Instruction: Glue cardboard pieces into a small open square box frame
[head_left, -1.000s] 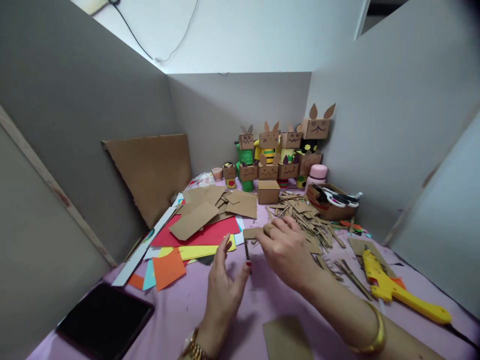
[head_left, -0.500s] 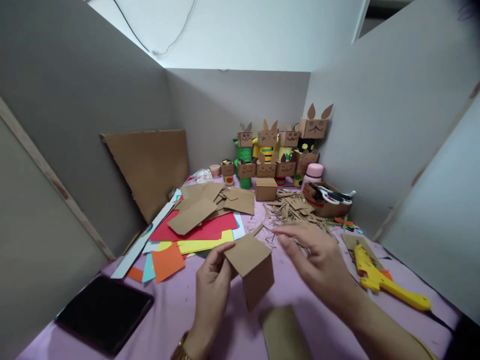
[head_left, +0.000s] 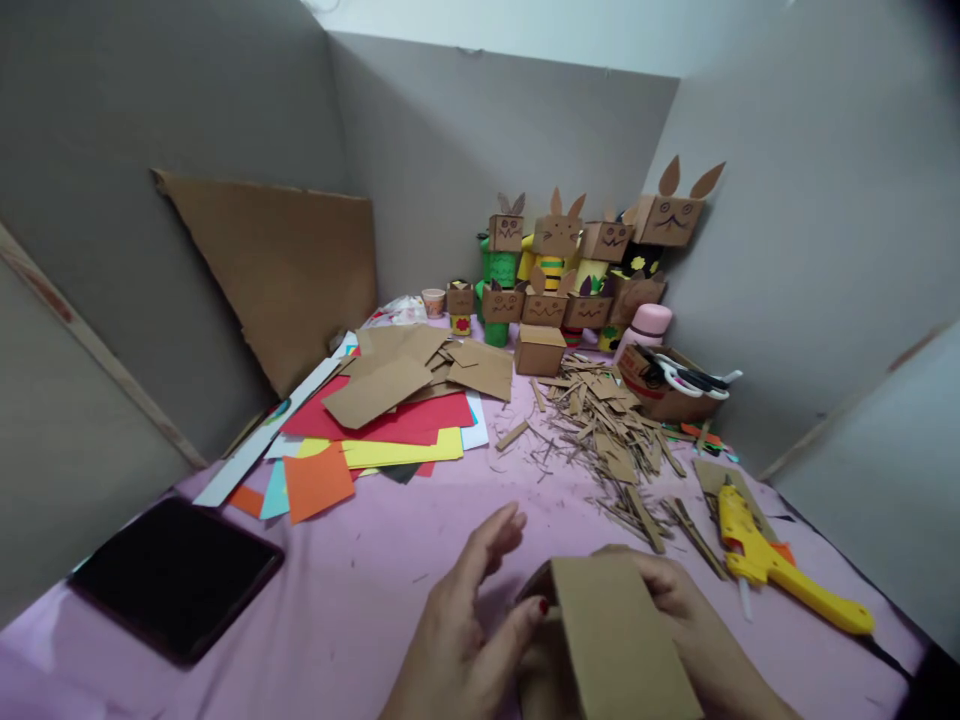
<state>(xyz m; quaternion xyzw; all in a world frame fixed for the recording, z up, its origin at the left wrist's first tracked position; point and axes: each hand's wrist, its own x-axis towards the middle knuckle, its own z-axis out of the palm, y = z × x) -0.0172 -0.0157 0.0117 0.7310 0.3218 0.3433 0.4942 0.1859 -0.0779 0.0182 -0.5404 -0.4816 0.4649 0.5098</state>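
Observation:
A folded brown cardboard piece [head_left: 622, 640] is at the bottom of the view, right of centre, with one flat face turned up. My right hand [head_left: 686, 610] grips its far right edge, the fingertips partly hidden behind the cardboard. My left hand [head_left: 480, 620] is at the left side of the piece, fingers apart and curved, the thumb at the cardboard's edge. Whether the thumb presses on it is hard to tell. Beneath the folded piece, more brown cardboard shows at the frame's bottom edge, mostly covered.
A yellow glue gun [head_left: 787, 575] lies at the right, near cardboard scraps [head_left: 600, 410]. Coloured paper [head_left: 405, 447] and cardboard sheets are at the left, beyond a black tablet [head_left: 180, 575]. Cardboard animal figures [head_left: 544, 305], a pink bottle [head_left: 649, 322] and a box with scissors [head_left: 660, 390] stand behind.
The cardboard in my hands has moved down and right, and my right hand now grips it. My left hand has opened and shifted right. The view has tilted down.

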